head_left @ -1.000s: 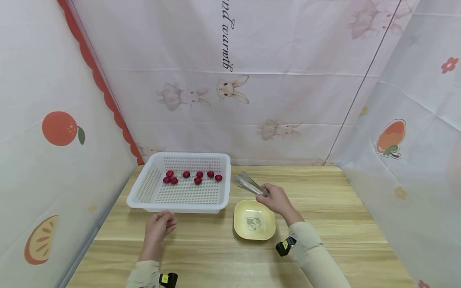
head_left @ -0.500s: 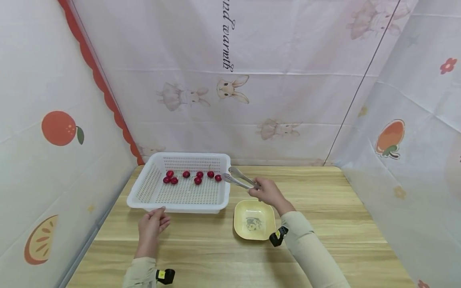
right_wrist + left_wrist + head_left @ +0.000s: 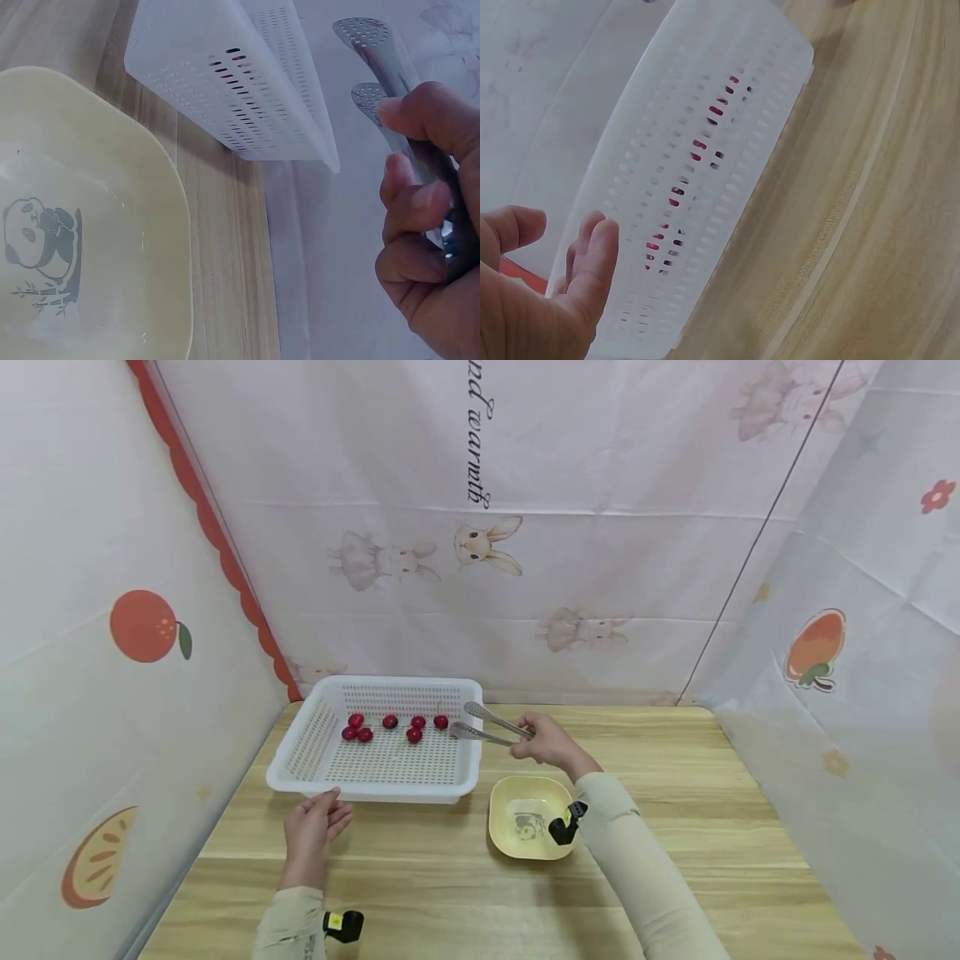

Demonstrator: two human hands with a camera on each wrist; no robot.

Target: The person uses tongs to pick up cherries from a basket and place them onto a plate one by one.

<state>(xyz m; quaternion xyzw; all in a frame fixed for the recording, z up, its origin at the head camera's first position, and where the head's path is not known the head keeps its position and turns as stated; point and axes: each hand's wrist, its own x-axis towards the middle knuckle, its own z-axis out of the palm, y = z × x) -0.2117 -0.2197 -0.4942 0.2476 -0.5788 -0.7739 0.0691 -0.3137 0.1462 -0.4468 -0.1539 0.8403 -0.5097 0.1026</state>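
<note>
Tongs (image 3: pixel 386 60) clamped in my right hand (image 3: pixel 551 745) had moved leftward over the right edge of the basket (image 3: pixel 390 792), my left hand (image 3: pixel 307 831) by its front edge, thumb and fingers apart.

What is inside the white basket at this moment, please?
Seven red fruits show inside the white basket. The tips of the tongs, held by the right hand, cover a patch near its right end; whatever lies behind them cannot be seen.
</note>
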